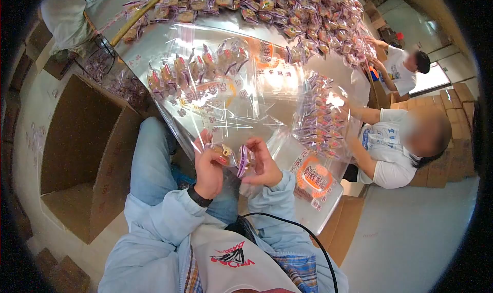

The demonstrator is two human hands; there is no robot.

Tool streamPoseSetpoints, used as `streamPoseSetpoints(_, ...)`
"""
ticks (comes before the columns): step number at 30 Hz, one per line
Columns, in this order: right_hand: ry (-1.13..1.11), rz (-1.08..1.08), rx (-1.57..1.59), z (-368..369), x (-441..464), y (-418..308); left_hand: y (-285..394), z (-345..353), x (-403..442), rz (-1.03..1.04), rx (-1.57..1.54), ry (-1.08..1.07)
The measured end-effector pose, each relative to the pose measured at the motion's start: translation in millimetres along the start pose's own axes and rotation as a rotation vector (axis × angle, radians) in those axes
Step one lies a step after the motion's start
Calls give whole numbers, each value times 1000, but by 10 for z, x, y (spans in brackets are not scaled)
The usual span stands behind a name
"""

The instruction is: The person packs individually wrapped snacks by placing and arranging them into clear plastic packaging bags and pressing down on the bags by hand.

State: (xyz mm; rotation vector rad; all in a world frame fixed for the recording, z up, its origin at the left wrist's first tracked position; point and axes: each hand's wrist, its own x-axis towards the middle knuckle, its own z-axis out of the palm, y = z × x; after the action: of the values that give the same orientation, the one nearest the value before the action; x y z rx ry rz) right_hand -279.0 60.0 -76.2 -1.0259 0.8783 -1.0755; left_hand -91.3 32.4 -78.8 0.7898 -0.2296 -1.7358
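Observation:
Just over the near edge of the metal table, my left hand (209,169) is closed on a small wrapped snack packet (224,153). Close beside it on the right, my right hand (263,164) grips a second purple-edged packet (245,162). The two packets nearly meet between my hands. Beyond them, a large clear printed bag (218,95) lies flat on the table, with a row of wrapped packets (197,67) across its far part.
A big heap of wrapped packets (287,7) covers the table's far side. An open cardboard box (82,149) stands at left. At right, a person (385,144) reaches toward another row of packets (321,118); others are farther off. Stacked cartons (436,164) stand behind.

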Motion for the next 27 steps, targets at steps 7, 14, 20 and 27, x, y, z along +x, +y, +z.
streamPoseSetpoints(7, 157, -9, 395, -51, 41, 359, 43, 46, 82, 122, 257, 32)
streamPoseSetpoints(14, 244, 139, 456, 207, 8, 320, 126, 92, 91, 96, 181, -32)
streamPoseSetpoints(20, 129, 289, 576, 90, -120, 224, 168, 69, 50, 30, 193, -109)
streamPoseSetpoints(27, 522, 74, 184, 300, 7, 337, 141, 155, -38, -127, 234, -172)
